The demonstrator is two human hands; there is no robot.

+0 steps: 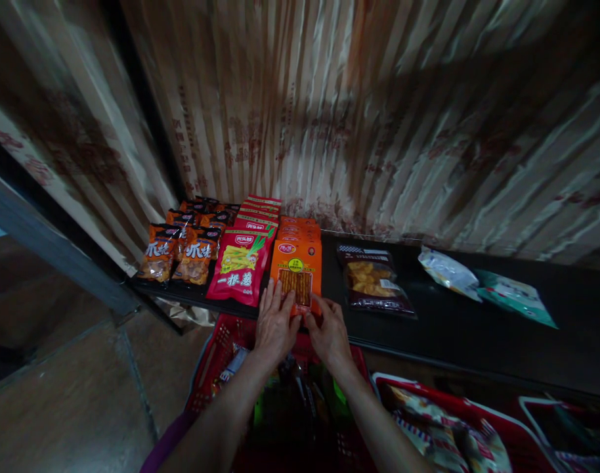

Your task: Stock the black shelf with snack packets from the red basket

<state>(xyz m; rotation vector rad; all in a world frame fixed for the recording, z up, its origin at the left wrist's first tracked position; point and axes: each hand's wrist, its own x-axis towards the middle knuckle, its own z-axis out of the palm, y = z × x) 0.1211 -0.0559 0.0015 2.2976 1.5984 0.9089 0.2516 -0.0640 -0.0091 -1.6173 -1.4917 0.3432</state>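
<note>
An orange snack packet (312,266) with a clear window showing brown sticks lies at the front of its row on the black shelf. My left hand (275,322) holds its lower left side, fingers stretched over the window and thumb at the bottom edge. At the lower right corner, my right hand (329,332) grips the packet with bent fingers. More orange packets (300,226) overlap behind it. Just left, a pink snack bag (241,266) heads another overlapping row. Farther left stand several dark-and-orange snack bags (196,256).
On the black shelf (379,338), a brown snack bag (371,279) lies to the right, then a white bag (448,270) and a green-white bag (516,295). Below are a red basket (206,361) under my arms and another red basket (501,420). A pleated curtain (304,98) hangs behind.
</note>
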